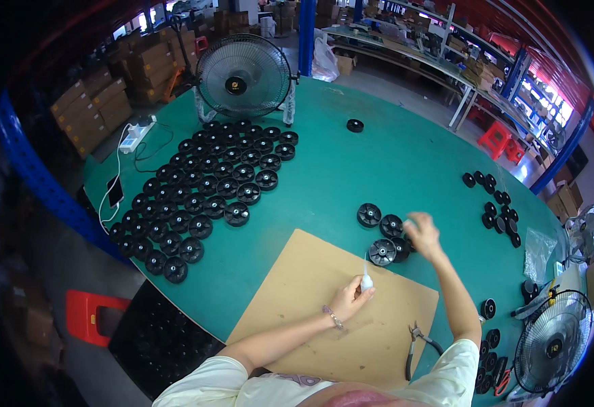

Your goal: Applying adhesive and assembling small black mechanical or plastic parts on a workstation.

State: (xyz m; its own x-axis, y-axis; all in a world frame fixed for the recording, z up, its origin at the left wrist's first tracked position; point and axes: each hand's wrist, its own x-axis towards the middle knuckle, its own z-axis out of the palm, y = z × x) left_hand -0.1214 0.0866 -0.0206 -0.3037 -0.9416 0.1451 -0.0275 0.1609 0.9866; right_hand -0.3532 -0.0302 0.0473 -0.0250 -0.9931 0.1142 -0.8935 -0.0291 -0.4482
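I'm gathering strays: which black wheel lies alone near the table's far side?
The wheel right of the far fan; no other wheel sits close to it.

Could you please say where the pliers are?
In the head view, the pliers lie lower right, at the right edge of the tan board, left of the right forearm.

The small white bottle was held roughly upright, its thin pale nozzle uppermost. Just beyond and right of the bottle, the nearest wheel showed a round, black, spoked face with a bright hub. Farther right of the bottle, a partly covered wheel sat behind that one. The middle wheel and the outermost wheel, both black with bright centres, stood farther beyond the bottle, the outermost almost straight past it. Whether nozzle and nearest wheel touched was unclear.
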